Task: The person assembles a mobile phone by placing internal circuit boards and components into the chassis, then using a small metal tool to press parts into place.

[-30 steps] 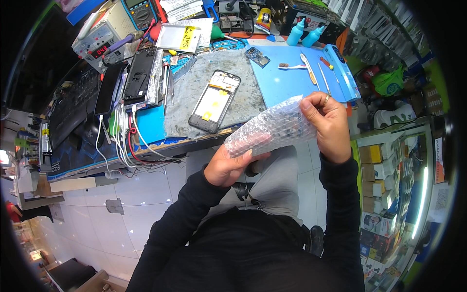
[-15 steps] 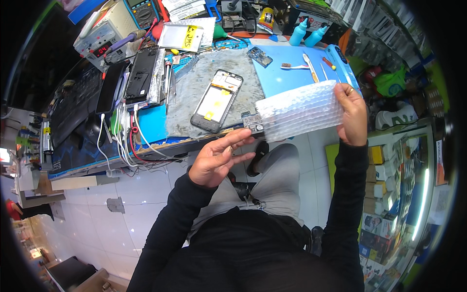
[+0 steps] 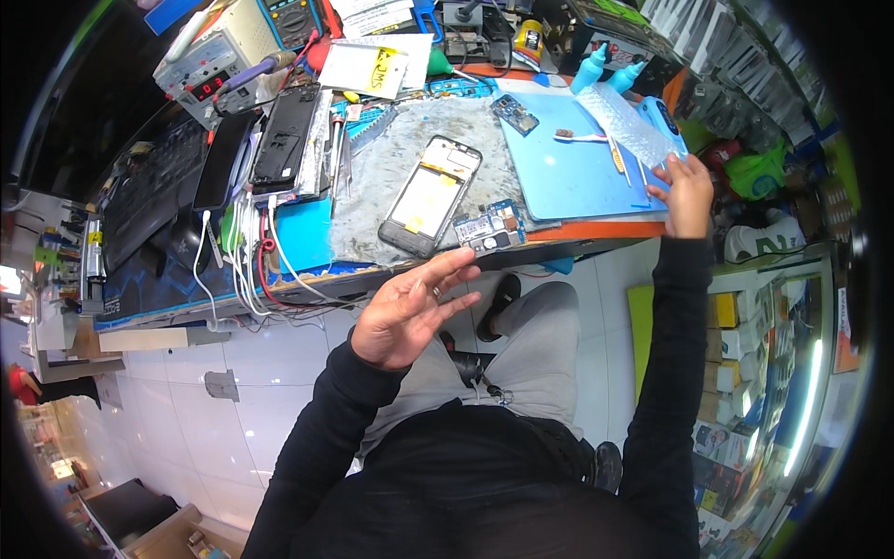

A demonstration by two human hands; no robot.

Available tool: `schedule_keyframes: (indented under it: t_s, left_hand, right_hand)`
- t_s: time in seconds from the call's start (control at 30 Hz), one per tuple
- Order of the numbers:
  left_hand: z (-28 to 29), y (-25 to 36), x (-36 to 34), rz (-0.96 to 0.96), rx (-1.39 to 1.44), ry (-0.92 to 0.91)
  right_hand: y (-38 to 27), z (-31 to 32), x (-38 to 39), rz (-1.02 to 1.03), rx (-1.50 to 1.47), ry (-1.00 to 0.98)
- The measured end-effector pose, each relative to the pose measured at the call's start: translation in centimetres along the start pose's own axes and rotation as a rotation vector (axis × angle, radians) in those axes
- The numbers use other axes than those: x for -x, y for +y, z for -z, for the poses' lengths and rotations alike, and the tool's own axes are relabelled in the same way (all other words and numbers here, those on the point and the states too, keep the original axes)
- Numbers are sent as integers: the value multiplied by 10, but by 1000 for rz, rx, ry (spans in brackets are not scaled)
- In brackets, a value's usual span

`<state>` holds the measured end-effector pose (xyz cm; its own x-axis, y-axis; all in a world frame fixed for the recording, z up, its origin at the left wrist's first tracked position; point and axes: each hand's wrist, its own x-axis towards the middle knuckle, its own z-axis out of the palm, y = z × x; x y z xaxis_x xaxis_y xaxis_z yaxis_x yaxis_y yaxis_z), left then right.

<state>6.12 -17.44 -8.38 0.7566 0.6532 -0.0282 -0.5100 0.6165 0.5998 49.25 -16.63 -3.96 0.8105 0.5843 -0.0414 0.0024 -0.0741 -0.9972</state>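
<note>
My left hand [image 3: 410, 312] is open, palm partly up and fingers apart, below a circuit board [image 3: 489, 228] at the grey mat's front edge; its index fingertip is at the board's lower corner, contact unclear. My right hand [image 3: 687, 196] has loosely bent, spread fingers at the lower end of a bubble-wrap sleeve [image 3: 622, 123], which lies over the blue mat [image 3: 559, 182], partly covering tools. A phone frame [image 3: 426, 196] lies on the grey mat [image 3: 363, 168]. A second board [image 3: 515, 114] and a toothbrush [image 3: 582, 138] are on the blue mat.
Phones [image 3: 284, 140], white cables [image 3: 237, 270] and a laptop [image 3: 144, 214] crowd the left. A power supply [image 3: 196, 74], multimeter [image 3: 289, 20] and blue bottles [image 3: 591, 70] stand behind. A glass display case [image 3: 745, 401] is at right; another person [image 3: 23, 382] is at far left.
My right hand moved right and the bubble wrap went up onto the blue mat. The circuit board emerged from it at the bench's front edge. My left hand let go of the wrap and opened.
</note>
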Motion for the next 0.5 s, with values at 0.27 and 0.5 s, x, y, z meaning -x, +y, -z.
schedule_keyframes:
  t_s: [0.27,0.5]
  left_hand:
    - [-3,1,3,12,-5,14]
    - [-11,1,4,41,13,-2]
  right_hand:
    - [5,-50,151,541,261,-320]
    - [27,-63,192,23,-306,-878]
